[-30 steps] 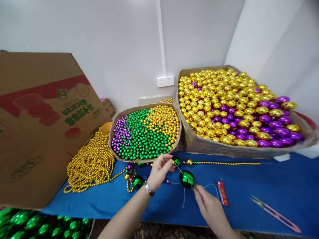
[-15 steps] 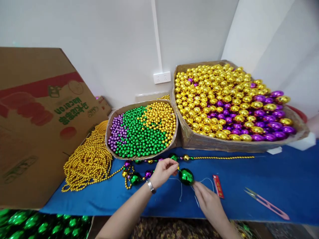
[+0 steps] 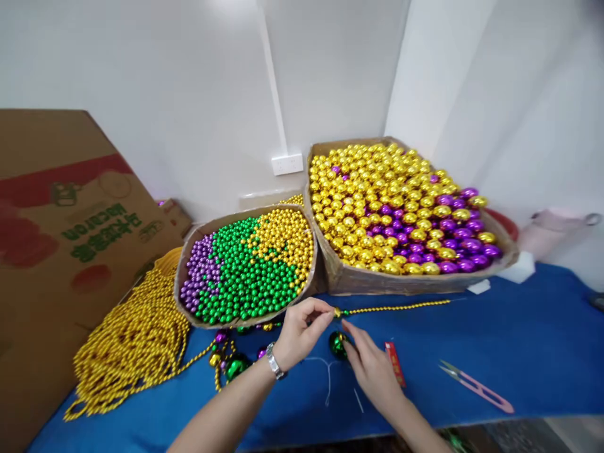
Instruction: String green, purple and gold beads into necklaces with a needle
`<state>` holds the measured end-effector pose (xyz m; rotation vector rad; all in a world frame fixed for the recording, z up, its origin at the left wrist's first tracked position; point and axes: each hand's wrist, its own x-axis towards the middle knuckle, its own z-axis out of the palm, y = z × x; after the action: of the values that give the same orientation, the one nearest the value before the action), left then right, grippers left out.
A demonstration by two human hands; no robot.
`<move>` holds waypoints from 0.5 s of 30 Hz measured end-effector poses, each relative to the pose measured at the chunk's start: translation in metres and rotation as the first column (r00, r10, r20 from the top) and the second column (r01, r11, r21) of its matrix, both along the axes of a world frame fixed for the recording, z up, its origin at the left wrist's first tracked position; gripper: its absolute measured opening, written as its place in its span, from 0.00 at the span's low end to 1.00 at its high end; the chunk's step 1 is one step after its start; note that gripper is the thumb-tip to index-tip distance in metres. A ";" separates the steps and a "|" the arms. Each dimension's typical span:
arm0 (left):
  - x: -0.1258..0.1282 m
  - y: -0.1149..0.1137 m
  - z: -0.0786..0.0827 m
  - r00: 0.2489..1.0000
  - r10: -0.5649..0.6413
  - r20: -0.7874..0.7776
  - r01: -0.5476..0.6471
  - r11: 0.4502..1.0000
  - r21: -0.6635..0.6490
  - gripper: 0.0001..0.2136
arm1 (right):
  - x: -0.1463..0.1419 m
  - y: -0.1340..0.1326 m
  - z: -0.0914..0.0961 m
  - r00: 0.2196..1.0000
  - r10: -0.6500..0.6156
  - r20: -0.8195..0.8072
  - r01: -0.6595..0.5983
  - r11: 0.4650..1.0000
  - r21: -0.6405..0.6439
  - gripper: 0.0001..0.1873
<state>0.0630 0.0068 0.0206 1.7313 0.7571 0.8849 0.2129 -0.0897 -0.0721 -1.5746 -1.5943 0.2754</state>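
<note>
My left hand (image 3: 302,332), with a metal watch on its wrist, is closed in a pinch; what lies between its fingertips is too small to make out. Close by on the right, my right hand (image 3: 375,365) has its thumb and fingers against a large shiny green bead (image 3: 338,345), covering its right side. White thread (image 3: 329,380) trails on the blue cloth below the hands. Behind the left fingertips lies a strand of small gold beads (image 3: 401,307). More of a strung garland, with a green ball (image 3: 236,365), runs left of the left wrist, partly hidden by the arm.
A box of small purple, green and gold beads (image 3: 177,283) stands behind the hands. To its right is a larger box of gold and purple beads (image 3: 358,284). Pink thread snips (image 3: 486,389) and a red packet (image 3: 395,363) lie right. Gold bead strands (image 3: 136,340) pile beside a carton (image 3: 28,264).
The view has shifted, so the boxes sit lower and further left. My right hand has moved up from below the green bead to its right side, nearer the left fingertips.
</note>
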 end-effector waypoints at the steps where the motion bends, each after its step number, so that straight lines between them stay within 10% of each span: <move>1: 0.007 0.003 0.010 0.998 -0.055 -0.002 0.055 0.998 0.004 0.10 | -0.001 0.005 0.007 0.999 0.027 -0.037 -0.026 0.999 0.018 0.17; 7: 0.079 0.052 0.063 0.928 -0.366 -0.068 0.372 0.921 0.113 0.13 | 0.008 0.013 0.020 0.960 -0.012 -0.281 0.009 1.000 -0.012 0.17; 11: 0.154 0.106 0.079 0.941 -0.197 -0.274 0.314 0.807 0.499 0.10 | 0.012 0.009 0.011 0.907 -0.030 -0.420 0.014 0.999 -0.040 0.21; 15: 0.219 0.150 0.072 0.820 -0.031 -0.571 0.416 0.718 0.558 0.12 | 0.004 0.011 -0.001 0.871 -0.129 -0.473 0.136 0.990 -0.020 0.25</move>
<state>0.2822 0.1567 0.0930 2.7312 0.5586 0.5079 0.2167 -0.0787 -0.0729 -1.4570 -1.0990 0.5297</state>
